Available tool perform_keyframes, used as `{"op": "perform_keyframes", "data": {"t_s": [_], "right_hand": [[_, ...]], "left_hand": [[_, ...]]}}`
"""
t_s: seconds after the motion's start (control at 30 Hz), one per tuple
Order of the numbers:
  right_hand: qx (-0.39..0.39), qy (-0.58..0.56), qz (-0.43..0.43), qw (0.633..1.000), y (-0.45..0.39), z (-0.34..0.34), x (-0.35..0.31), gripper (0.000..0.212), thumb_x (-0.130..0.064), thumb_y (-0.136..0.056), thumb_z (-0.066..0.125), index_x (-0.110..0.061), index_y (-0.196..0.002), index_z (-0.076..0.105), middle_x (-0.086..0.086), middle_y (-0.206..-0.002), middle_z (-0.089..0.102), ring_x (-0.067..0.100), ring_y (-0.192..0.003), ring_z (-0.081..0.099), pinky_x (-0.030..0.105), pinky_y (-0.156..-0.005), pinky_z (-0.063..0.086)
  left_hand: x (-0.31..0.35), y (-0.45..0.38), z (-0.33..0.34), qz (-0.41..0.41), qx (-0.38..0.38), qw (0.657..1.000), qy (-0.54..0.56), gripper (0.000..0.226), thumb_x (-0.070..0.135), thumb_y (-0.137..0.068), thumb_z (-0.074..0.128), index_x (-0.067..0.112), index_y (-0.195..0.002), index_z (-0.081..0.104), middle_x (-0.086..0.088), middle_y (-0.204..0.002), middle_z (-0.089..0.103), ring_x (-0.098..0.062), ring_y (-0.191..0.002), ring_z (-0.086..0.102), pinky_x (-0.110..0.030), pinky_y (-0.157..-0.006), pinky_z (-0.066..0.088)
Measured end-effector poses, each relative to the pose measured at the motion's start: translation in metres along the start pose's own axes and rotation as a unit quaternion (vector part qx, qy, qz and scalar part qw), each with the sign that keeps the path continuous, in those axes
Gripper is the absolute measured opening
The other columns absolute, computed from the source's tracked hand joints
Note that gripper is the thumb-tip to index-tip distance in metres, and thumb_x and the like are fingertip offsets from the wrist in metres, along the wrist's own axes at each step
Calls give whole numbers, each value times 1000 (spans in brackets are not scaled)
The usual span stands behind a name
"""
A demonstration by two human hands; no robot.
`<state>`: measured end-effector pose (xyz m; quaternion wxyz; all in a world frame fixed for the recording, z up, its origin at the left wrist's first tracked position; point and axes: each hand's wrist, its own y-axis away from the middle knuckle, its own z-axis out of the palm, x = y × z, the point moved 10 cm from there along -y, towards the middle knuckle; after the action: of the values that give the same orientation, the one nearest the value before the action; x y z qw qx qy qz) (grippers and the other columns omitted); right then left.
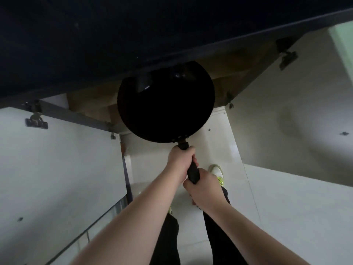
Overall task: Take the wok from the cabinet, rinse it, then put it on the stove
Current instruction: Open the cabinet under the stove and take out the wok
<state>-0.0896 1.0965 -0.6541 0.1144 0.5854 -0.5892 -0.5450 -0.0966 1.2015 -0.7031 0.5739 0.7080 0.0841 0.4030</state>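
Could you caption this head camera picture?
Both hands, left and right, grip the black wok by its handle before open cabinet doors.

The pale tiled floor (219, 150) carries a white-and-yellow shoe (216, 170), standing just in front of the open cabinet (91, 100), between its two swung-out doors.

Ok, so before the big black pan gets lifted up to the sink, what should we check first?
1. Both hands on the handle: ok, left hand near the wok, right hand at the end.
2. Wok clear of the cabinet: not ok, its far rim sits under the dark countertop edge.
3. Cabinet doors open wide: ok, left door and right door swung out.
4. Wok empty: cannot tell, inside too dark.
5. Feet clear: ok, shoe stands behind the wok.
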Motion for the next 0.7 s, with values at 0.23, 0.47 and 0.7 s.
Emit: {"op": "perform_keyframes", "data": {"t_s": [0.23, 0.47, 0.7], "right_hand": [[35, -65, 44, 996, 109, 18, 30, 5, -16, -83, 57, -11, -81, 58, 5, -59, 61, 13, -39, 58, 33, -46, 53], [78, -116, 90, 986, 213, 16, 62, 10, -16, -81, 59, -6, -83, 60, 6, -57, 65, 12, -38, 57, 26, -40, 47], [130, -147, 100, 975, 281, 2, 95, 2, -14, -77, 59, -13, -77, 58, -1, -56, 59, 12, -45, 53, 26, -48, 41]], "left_hand": [[-48, 78, -7, 24, -87, 988, -127, 29, 6, -82, 53, 8, -53, 51, -5, -45, 53, -20, -43, 55, -30, -64, 51], [-91, 164, 3, 22, -165, 975, -149, 13, 7, -80, 54, 1, -68, 53, -8, -46, 54, -23, -47, 56, -28, -54, 52], [-118, 233, 33, 16, -225, 958, -176, 6, 0, -84, 51, 2, -78, 50, -10, -52, 51, -20, -44, 53, -29, -51, 49]]}}
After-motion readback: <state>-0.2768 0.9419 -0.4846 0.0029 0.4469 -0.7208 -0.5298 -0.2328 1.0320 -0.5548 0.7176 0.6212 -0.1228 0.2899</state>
